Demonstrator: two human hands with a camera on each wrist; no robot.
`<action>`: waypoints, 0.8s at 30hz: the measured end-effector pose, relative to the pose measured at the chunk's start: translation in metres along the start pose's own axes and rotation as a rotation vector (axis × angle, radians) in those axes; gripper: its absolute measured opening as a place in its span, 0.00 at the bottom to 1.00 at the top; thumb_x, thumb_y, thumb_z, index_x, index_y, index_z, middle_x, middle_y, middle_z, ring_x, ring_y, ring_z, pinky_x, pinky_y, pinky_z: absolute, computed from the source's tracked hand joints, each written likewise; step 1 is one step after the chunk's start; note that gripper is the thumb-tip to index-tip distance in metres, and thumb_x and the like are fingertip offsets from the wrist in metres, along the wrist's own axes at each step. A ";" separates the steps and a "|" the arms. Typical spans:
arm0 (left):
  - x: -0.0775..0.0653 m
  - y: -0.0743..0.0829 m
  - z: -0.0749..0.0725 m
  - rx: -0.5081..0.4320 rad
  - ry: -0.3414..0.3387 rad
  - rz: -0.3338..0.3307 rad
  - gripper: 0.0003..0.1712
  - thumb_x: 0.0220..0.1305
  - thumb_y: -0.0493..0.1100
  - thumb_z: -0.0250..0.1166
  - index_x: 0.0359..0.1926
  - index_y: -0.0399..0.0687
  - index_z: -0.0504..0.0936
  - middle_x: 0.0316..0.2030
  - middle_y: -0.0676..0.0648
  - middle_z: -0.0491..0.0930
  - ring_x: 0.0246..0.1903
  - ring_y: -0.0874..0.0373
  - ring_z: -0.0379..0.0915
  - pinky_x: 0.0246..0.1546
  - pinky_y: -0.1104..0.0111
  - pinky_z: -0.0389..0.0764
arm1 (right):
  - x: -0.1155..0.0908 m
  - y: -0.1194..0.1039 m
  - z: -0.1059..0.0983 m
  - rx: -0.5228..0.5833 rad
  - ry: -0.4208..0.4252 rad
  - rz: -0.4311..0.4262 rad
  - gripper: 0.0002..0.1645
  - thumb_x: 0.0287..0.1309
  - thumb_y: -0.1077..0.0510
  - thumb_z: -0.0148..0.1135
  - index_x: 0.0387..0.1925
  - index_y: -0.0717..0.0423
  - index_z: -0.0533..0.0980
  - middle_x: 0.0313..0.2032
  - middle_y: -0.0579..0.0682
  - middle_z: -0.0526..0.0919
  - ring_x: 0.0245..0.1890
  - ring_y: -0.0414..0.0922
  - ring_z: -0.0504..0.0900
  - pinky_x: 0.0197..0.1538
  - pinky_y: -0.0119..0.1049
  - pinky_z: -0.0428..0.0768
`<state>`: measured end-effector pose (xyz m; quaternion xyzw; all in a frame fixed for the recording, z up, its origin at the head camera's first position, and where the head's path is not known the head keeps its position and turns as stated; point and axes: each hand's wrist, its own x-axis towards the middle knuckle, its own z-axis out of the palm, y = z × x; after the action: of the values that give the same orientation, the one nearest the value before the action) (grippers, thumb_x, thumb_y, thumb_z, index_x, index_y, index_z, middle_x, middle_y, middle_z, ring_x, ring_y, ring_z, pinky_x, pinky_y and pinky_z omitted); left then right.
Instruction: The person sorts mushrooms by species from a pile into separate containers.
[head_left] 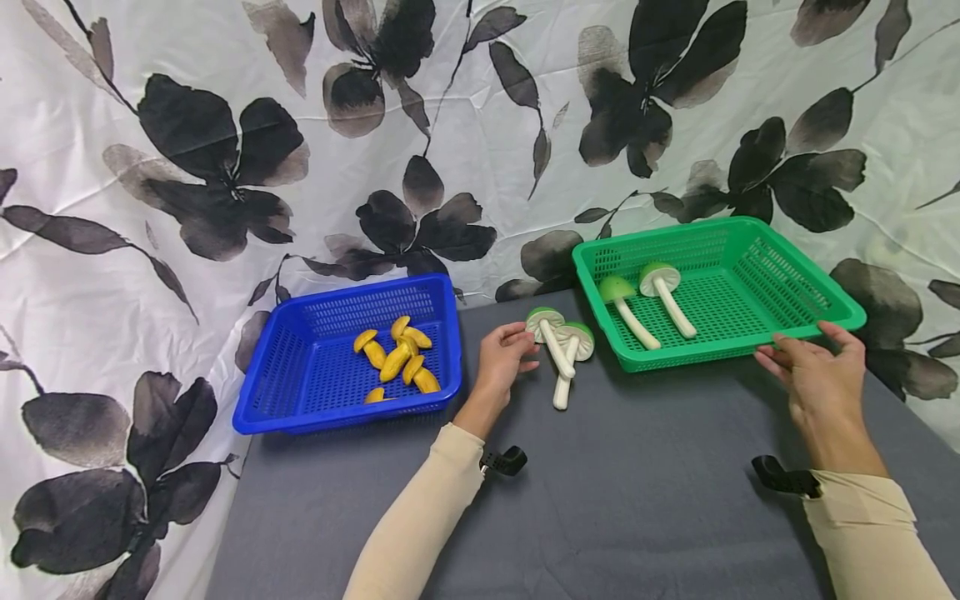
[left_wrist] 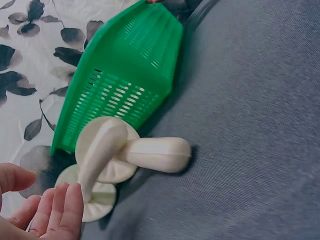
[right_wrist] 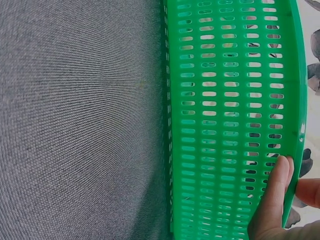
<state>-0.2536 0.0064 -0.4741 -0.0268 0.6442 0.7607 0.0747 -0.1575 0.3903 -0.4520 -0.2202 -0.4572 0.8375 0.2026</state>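
Two green-capped toy mushrooms lie crossed on the cloth between the baskets: an upper mushroom (head_left: 557, 348) with its stem over a lower mushroom (head_left: 562, 392). My left hand (head_left: 501, 367) is beside the upper one's cap, thumb apart from the fingers, holding nothing; whether a fingertip touches the cap I cannot tell. With my right hand (head_left: 825, 387) I pinch the near rim of the green basket (right_wrist: 237, 120) toward its right corner, thumb and fingers on opposite sides of the wall. Inside that basket lie two more green-capped mushrooms (head_left: 673, 304).
On the left, a blue basket (head_left: 258, 400) contains several yellow toy mushrooms (head_left: 395, 360). Grey cloth (head_left: 637, 500) covers the table. Behind both baskets hangs a white curtain (head_left: 525, 200) printed with dark flowers.
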 end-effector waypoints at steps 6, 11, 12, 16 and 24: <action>-0.001 -0.011 -0.002 0.004 0.024 0.005 0.23 0.68 0.33 0.65 0.63 0.32 0.76 0.54 0.30 0.80 0.45 0.43 0.84 0.40 0.57 0.89 | 0.000 -0.001 0.000 0.020 -0.004 0.006 0.45 0.57 0.75 0.68 0.62 0.39 0.54 0.28 0.53 0.85 0.26 0.49 0.89 0.31 0.41 0.88; -0.001 -0.017 0.000 -0.015 0.053 0.016 0.23 0.66 0.32 0.65 0.61 0.32 0.76 0.47 0.35 0.83 0.43 0.44 0.85 0.39 0.57 0.89 | -0.002 -0.001 0.000 0.019 -0.009 0.017 0.46 0.57 0.75 0.67 0.63 0.39 0.53 0.28 0.54 0.85 0.26 0.50 0.89 0.32 0.41 0.88; 0.000 -0.018 0.001 -0.021 0.060 0.016 0.23 0.66 0.32 0.65 0.61 0.32 0.76 0.46 0.37 0.84 0.44 0.42 0.84 0.38 0.57 0.89 | -0.002 -0.001 -0.001 0.017 -0.008 0.019 0.46 0.57 0.75 0.67 0.63 0.39 0.53 0.28 0.53 0.85 0.26 0.50 0.89 0.32 0.41 0.88; 0.001 -0.023 0.005 -0.033 0.080 0.017 0.23 0.65 0.30 0.64 0.61 0.32 0.76 0.44 0.39 0.84 0.46 0.37 0.83 0.37 0.58 0.89 | -0.002 -0.001 -0.001 0.003 -0.003 0.022 0.47 0.57 0.74 0.68 0.63 0.38 0.53 0.28 0.53 0.85 0.26 0.49 0.89 0.32 0.41 0.88; 0.007 -0.029 0.014 -0.037 0.099 0.017 0.23 0.65 0.30 0.65 0.61 0.34 0.77 0.41 0.44 0.84 0.47 0.37 0.83 0.46 0.48 0.86 | -0.001 -0.001 0.000 0.000 -0.011 0.016 0.47 0.57 0.74 0.68 0.64 0.38 0.53 0.29 0.53 0.85 0.27 0.49 0.89 0.32 0.41 0.88</action>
<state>-0.2559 0.0250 -0.5016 -0.0604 0.6331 0.7709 0.0357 -0.1561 0.3900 -0.4514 -0.2190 -0.4567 0.8403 0.1934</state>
